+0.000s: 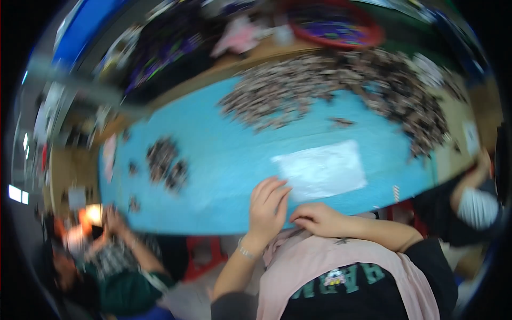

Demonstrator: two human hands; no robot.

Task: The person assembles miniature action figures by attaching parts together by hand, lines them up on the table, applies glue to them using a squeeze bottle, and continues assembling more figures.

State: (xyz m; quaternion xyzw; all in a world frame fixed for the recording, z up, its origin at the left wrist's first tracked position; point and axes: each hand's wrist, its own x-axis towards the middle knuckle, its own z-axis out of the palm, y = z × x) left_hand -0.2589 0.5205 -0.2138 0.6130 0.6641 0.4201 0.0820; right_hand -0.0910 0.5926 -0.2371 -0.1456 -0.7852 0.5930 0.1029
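My left hand (266, 208) is raised at the near edge of the blue table (224, 176), its fingers stretched and slightly apart with nothing visible in them. Beside it lies a flat, shiny white plastic bag or sheet (322, 169), close to the fingertips. My right hand (317, 218) is just in front of my pink apron (330, 250), by the table's edge. Its fingers are curled in, and whether they hold anything small is hidden. A large heap of small brown-grey pieces (298, 85) spreads over the far side; blur hides their kind.
Smaller clusters of brown pieces (161, 159) lie on the table's left part. A red round basket (368, 37) with purple items stands at the back. A co-worker (128, 282) sits at the left, and another person's arm (472, 186) is at the right. A red stool (205, 258) stands below the table.
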